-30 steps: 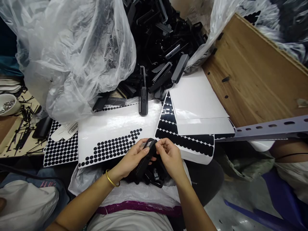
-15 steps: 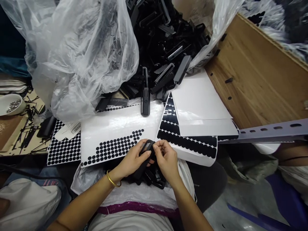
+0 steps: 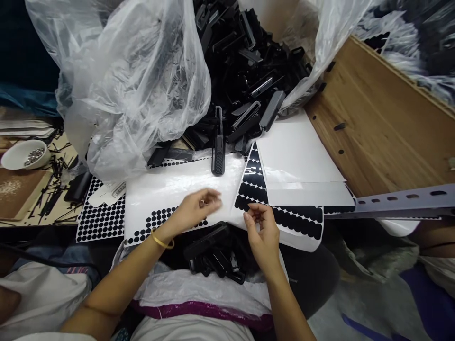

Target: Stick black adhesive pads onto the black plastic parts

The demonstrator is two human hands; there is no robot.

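My left hand (image 3: 199,207) is over the white sheet with round black stickers (image 3: 156,221), its fingers loosely bent and apart, the tips smeared by motion. Nothing shows in it. To its right, my right hand (image 3: 263,232) hovers by the sheet of black oval stickers (image 3: 295,221); the fingers curl with a small gap to the thumb, and I see nothing held. Below and between the hands, a black plastic part (image 3: 208,240) lies on several similar parts in the plastic bag (image 3: 199,288) on my lap. Another black part (image 3: 218,154) rests on the sheet's far edge.
A large heap of black parts (image 3: 245,61) spills from a clear plastic bag (image 3: 149,85). White backing sheets (image 3: 302,156) lie beside a wooden board (image 3: 394,128). At left are a white bowl (image 3: 14,156) of small metal pieces and another person's sleeve (image 3: 53,298).
My hands have parted and let go of the black part, which now lies on the lap pile. The left hand went up over the sheet; the right shifted rightward. The view moved slightly.
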